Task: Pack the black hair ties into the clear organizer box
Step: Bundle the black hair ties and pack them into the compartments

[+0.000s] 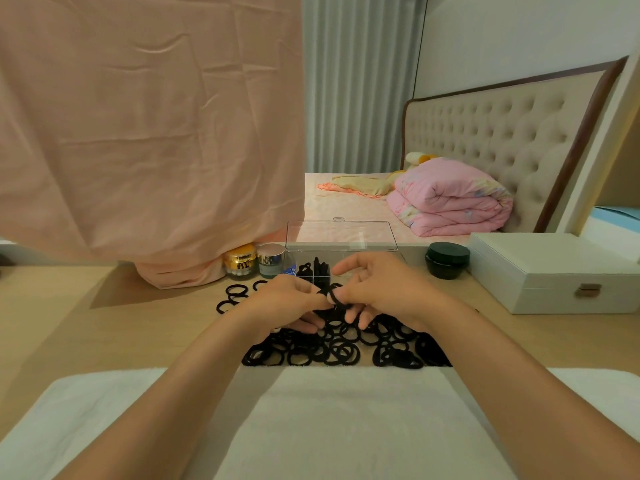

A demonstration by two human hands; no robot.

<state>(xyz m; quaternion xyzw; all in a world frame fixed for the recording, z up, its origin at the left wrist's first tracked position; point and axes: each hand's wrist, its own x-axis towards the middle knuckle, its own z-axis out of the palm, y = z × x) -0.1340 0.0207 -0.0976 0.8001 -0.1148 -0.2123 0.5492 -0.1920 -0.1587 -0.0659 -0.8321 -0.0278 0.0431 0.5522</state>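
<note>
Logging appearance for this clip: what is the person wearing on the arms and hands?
Nothing visible. The left hand and right hand are ungloved, with no ring, watch or bracelet showing. The left forearm and right forearm are bare to the picture's lower edge; no sleeve appears.

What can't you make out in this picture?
All in the head view:
1. The organizer box's front compartments, hidden behind the left hand and the right hand.
2. The number of loose hair ties, overlapping and partly under the arms.
3. The gold jar's label, too small to read.
4. Whatever is behind the pink cloth.
</note>
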